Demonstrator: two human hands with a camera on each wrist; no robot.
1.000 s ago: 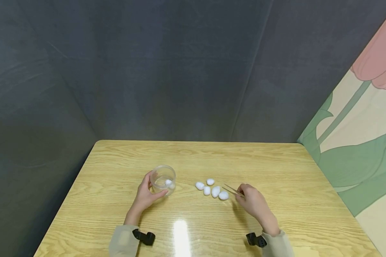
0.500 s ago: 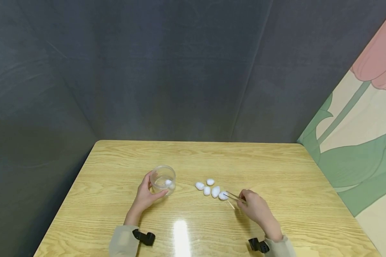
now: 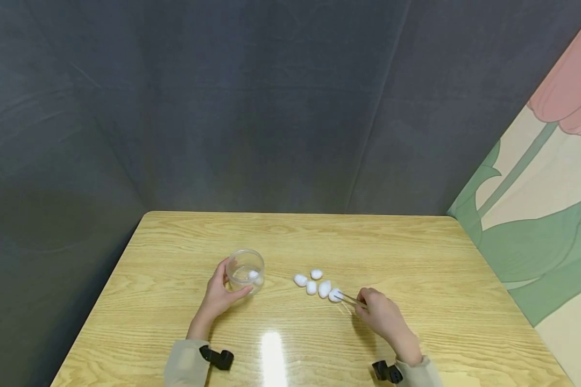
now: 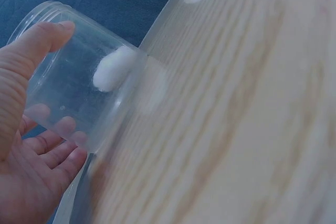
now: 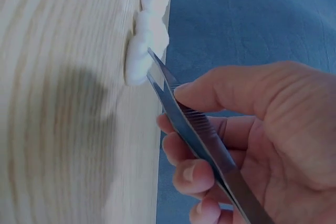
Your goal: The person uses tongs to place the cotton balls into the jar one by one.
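My left hand (image 3: 225, 294) holds a clear plastic cup (image 3: 245, 266) on the table, thumb on the near side and fingers around the other. Inside it a white cotton ball (image 4: 114, 68) lies near the bottom. My right hand (image 3: 381, 312) pinches metal tweezers (image 5: 195, 129) between thumb and fingers. The tweezers' tips, slightly apart, are at the nearest cotton ball (image 3: 335, 295); whether they grip it I cannot tell. Several more cotton balls (image 3: 324, 288) lie in a loose cluster to its left, between cup and tweezers.
The wooden table (image 3: 290, 236) carries all of these. A dark curtain (image 3: 271, 107) hangs behind it, and a flower-patterned cloth (image 3: 552, 231) is on the right. Each wrist wears a black strap with a small device (image 3: 217, 357).
My right hand has moved slightly down, bringing the tweezers from beside the rightmost cotton ball onto it. That ball has shifted a little. The left hand and cup have stayed in place.
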